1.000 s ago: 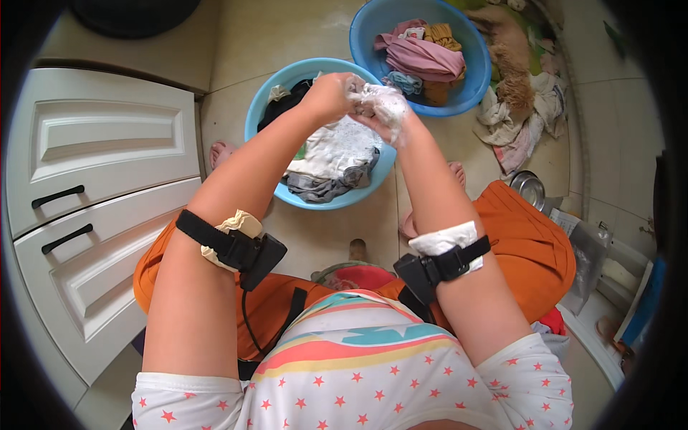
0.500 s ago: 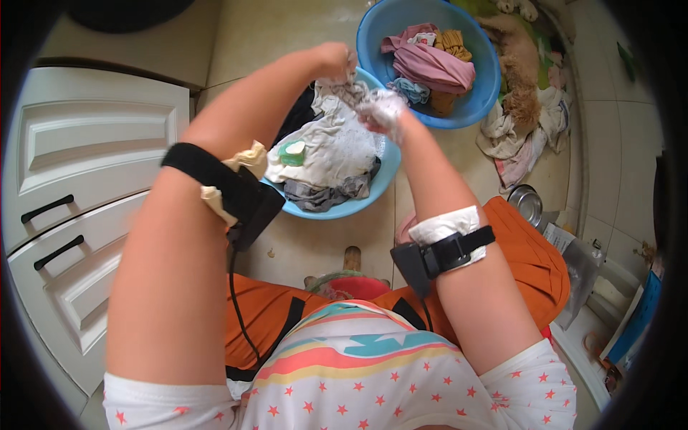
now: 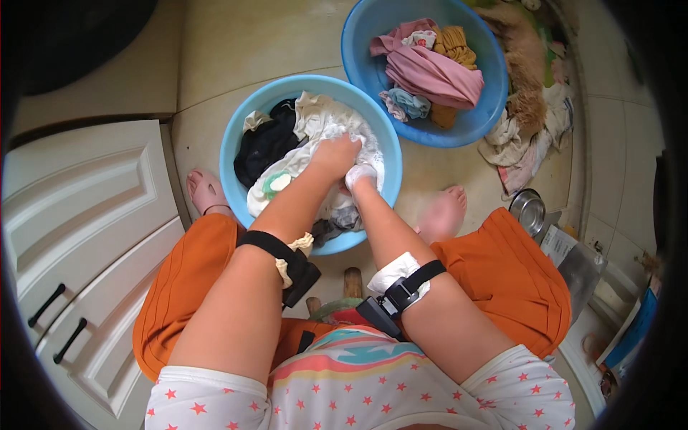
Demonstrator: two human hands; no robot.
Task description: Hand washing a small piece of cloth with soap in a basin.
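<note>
Both my hands are down in a light blue basin point(image 3: 315, 79) of soapy laundry. My left hand point(image 3: 338, 154) is closed on wet cloth among white suds point(image 3: 369, 147). Close beside it my right hand point(image 3: 360, 174), coated with foam, is curled on the wet cloth too; its fingertips are hidden. A white garment point(image 3: 319, 109) spreads across the basin, with a black garment point(image 3: 264, 152) at its left and dark grey cloth point(image 3: 331, 228) at the near side. On the white garment, beside my left forearm, lies a white soap bar point(image 3: 280, 182) with green around it.
A darker blue basin point(image 3: 352, 68) with pink, mustard and light blue clothes stands at the far right. Beyond it are a curly-haired brown dog point(image 3: 529, 107) and crumpled towels point(image 3: 505, 143). A metal bowl point(image 3: 527, 209) sits right. White cabinet doors point(image 3: 93, 193) line the left.
Both hands have come down and nearer, from holding a wet cloth up at the basin's far edge to pressing into the laundry. My view has shifted, showing both feet.
</note>
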